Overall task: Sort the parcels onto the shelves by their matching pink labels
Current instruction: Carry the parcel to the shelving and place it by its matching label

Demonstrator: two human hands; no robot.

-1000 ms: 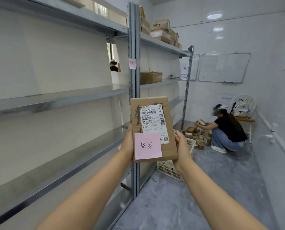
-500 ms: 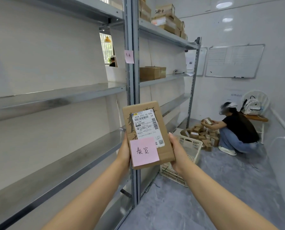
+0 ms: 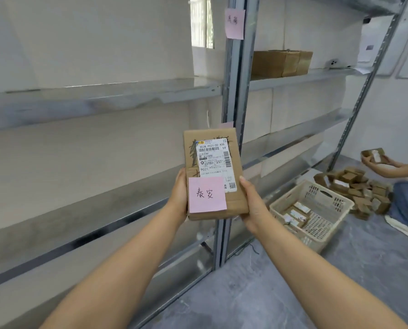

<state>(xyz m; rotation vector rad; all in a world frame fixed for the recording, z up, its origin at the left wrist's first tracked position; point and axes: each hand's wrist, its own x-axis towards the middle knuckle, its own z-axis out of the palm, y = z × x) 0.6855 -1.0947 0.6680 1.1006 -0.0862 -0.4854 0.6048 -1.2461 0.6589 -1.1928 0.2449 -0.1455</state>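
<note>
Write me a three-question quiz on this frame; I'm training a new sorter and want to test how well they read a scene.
1. True or false: both hands hold the parcel.
2. Where is the parcel's pink note? A) its lower left corner B) its top edge C) its back
3. What sits in the white basket on the floor?

Key: 1. True: the left hand and right hand grip its sides. 2. A. 3. A few small labelled parcels.
</note>
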